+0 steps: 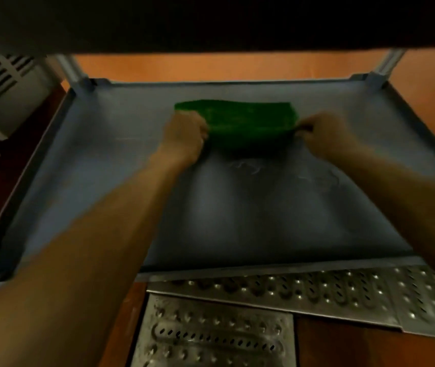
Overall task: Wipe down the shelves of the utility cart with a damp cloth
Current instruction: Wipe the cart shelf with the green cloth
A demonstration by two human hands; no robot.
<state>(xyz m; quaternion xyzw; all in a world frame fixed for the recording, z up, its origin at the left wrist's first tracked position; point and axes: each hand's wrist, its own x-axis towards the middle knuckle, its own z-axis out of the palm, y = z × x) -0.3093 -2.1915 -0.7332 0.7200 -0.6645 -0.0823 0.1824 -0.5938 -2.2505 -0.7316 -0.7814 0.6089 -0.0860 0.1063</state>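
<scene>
The cloth (245, 125) is green and lies on the lower shelf (105, 168) of the cart (75, 71), toward the back and about in the middle between the two sides. The person reaches in under the dark upper shelf (211, 19) with both arms. The left hand (184, 136) is at the left end of the cloth and the right hand (322, 133) is at the right end. The grip of each hand is narrow, with the fingers curled in on the cloth's edge. The picture is blurred, so I cannot tell the single fingers apart.

I judge the cloth to be soft and light, with no stiffness of its own. It sags and bunches between the hands and takes its shape only from how it is held. Since it is damp, it probably clings a little to the smooth shelf and drags instead of gliding. It cannot break. The danger is only that it folds up into a roll and then wipes with a small part.

For this reason the two ends look like good places to hold it: pulled apart, they keep the cloth stretched in a wide band. A flat palm on the middle would press better, I think. The shelf in front of the cloth shows faint streaks, maybe wet ones. Nearer to me, a metal grate (290, 290) lies in the brown floor (343, 348).
</scene>
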